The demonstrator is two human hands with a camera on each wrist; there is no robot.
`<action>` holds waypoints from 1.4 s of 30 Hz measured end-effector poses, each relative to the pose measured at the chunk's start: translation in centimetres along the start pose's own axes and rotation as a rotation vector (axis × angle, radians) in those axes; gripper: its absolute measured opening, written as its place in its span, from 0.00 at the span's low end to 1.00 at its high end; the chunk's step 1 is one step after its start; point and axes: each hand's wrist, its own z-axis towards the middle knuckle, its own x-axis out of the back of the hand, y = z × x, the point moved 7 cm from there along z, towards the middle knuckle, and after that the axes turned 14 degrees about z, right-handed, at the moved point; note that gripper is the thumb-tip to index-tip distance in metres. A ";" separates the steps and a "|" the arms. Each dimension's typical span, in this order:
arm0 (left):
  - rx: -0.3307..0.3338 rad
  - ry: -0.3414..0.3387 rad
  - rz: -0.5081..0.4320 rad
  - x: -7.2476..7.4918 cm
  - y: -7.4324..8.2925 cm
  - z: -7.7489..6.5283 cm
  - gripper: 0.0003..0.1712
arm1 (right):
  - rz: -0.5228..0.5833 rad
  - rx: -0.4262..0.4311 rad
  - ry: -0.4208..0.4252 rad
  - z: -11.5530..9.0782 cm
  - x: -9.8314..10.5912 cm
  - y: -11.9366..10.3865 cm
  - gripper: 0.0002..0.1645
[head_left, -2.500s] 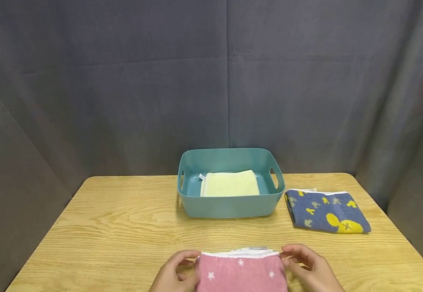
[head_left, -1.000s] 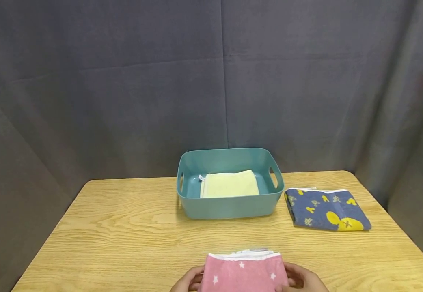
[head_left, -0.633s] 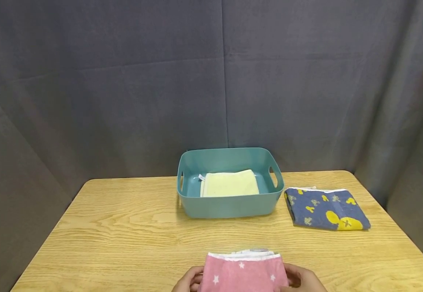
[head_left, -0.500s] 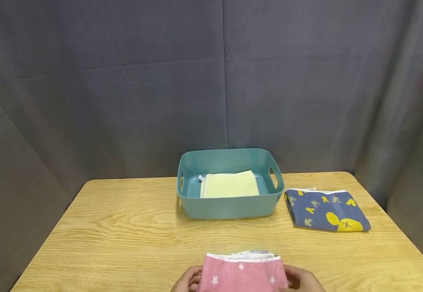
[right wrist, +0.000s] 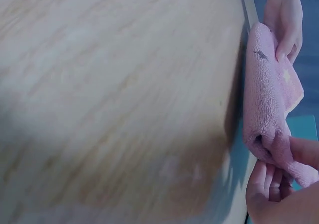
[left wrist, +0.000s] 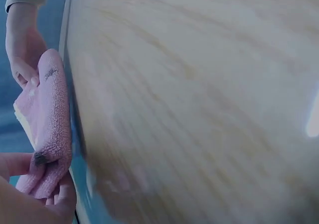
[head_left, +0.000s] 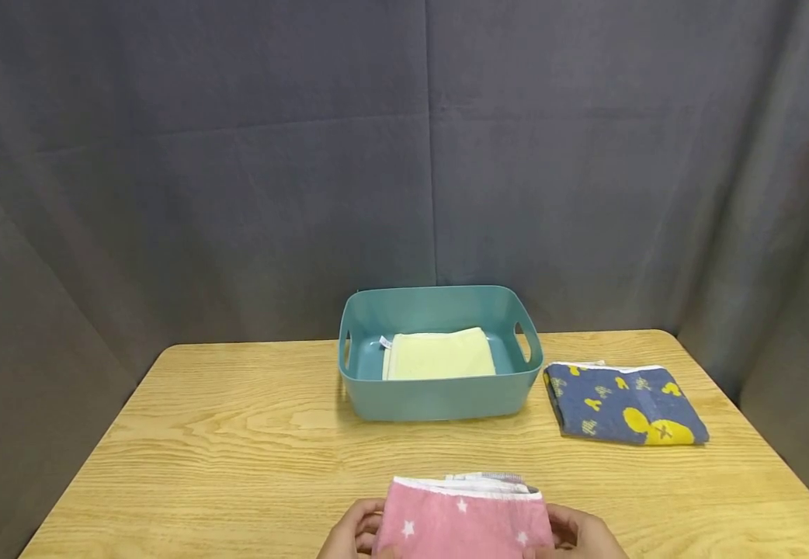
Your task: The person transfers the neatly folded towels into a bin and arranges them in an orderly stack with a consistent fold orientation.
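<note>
A folded pink towel [head_left: 463,520] with white stars and a white hem is at the bottom edge of the head view. My left hand [head_left: 354,531] grips its left side, fingers curled behind and thumb in front. On the opposite side, my right hand [head_left: 581,536] holds it the same way. Both wrist views show the towel [left wrist: 54,109] as a thick roll-like fold above the wooden tabletop, near its edge. Thumb and fingers of the right hand [right wrist: 279,194] pinch one end of the towel [right wrist: 266,94], and the left hand [right wrist: 288,22] has the far end.
At the table's back stands a teal basket [head_left: 439,400] with side handle holes. A folded pale yellow towel [head_left: 442,355] with a white tag lies inside it. To the basket's right lies a folded blue towel [head_left: 621,404] with yellow figures. Grey curtains [head_left: 237,171] hang behind the table [head_left: 202,458].
Both hands have gone from pinching the towel's top corners to gripping its sides lower down. In the last half second the towel's upper edge has risen slightly and tilted.
</note>
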 end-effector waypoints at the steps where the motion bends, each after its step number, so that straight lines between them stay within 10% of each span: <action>1: 0.025 0.007 -0.030 0.0 0.0 0.0 0.37 | 0.003 -0.018 0.017 -0.1 0.0 -0.1 0.39; 6: 0.120 0.064 -0.171 -0.1 0.4 -0.3 0.43 | -0.045 -0.052 0.095 -0.2 0.2 -1.0 0.38; 17: 0.060 0.134 -0.113 0.7 3.2 -0.3 0.38 | -0.116 -0.082 0.324 -1.2 0.5 -4.4 0.40; 42: -0.012 0.221 -0.014 2.4 8.2 0.4 0.31 | -0.180 0.100 0.326 -1.8 0.9 -9.8 0.38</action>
